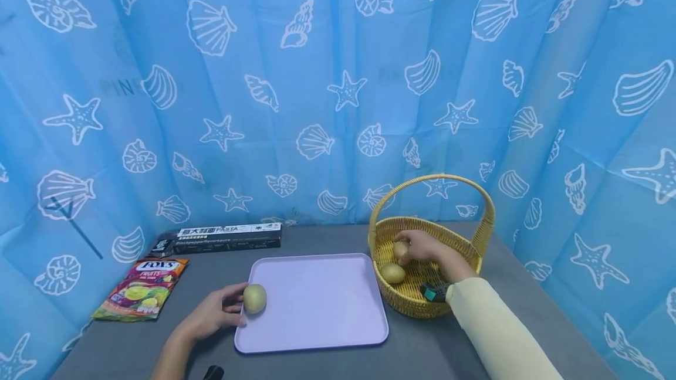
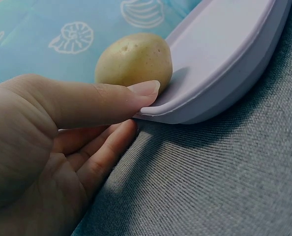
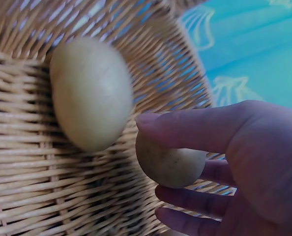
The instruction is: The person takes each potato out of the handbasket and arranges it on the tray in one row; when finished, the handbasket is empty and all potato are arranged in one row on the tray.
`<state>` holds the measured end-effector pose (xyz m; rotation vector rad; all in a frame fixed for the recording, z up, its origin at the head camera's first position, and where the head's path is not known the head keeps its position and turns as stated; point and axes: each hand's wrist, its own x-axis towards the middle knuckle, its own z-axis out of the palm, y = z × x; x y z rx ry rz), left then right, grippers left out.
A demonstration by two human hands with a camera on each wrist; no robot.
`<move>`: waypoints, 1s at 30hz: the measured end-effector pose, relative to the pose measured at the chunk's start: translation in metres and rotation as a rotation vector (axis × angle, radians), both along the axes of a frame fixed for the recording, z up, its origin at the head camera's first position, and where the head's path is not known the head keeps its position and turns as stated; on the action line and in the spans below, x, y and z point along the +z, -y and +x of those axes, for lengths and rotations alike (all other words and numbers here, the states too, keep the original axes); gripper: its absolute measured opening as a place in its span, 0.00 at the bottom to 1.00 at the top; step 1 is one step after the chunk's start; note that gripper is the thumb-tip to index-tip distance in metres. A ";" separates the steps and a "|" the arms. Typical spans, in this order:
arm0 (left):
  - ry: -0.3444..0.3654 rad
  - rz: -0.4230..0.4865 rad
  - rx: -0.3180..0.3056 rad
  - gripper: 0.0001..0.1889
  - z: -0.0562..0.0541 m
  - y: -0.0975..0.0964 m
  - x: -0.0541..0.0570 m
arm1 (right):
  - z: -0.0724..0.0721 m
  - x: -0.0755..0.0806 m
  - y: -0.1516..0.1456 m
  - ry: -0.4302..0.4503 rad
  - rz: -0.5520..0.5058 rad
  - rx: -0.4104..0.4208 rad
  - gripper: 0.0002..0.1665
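Note:
My left hand (image 1: 213, 309) is at the left edge of a pale purple tray (image 1: 322, 304). In the left wrist view its thumb (image 2: 111, 101) lies over the tray's rim, with other fingers below, pinching the edge. Right beside the thumb, a potato (image 2: 133, 61) sits on the tray; whether they touch I cannot tell. Inside a wicker basket (image 1: 412, 308), my right hand (image 1: 425, 248) holds a second potato (image 3: 170, 162) between thumb and fingers. Another potato (image 3: 92, 93) lies in the basket next to it.
A FOX'S Fruits candy bag (image 1: 141, 290) lies on the grey table at left. Behind it is a dark pasta box (image 1: 227, 239). The basket's tall handle (image 1: 433, 177) arches above the right hand. A blue shell-print curtain (image 1: 338, 104) closes off the back and sides.

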<state>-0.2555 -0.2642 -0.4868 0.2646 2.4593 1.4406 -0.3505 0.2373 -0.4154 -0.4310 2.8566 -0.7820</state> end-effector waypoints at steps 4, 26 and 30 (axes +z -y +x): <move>-0.002 0.004 -0.004 0.46 0.000 0.000 -0.001 | 0.011 0.013 0.000 -0.042 -0.052 0.018 0.36; 0.005 -0.002 0.012 0.45 0.002 -0.001 0.001 | 0.089 0.025 0.055 -0.304 -0.320 0.090 0.36; -0.003 0.004 -0.003 0.45 0.001 -0.001 0.000 | 0.094 0.019 0.068 -0.310 -0.358 0.093 0.36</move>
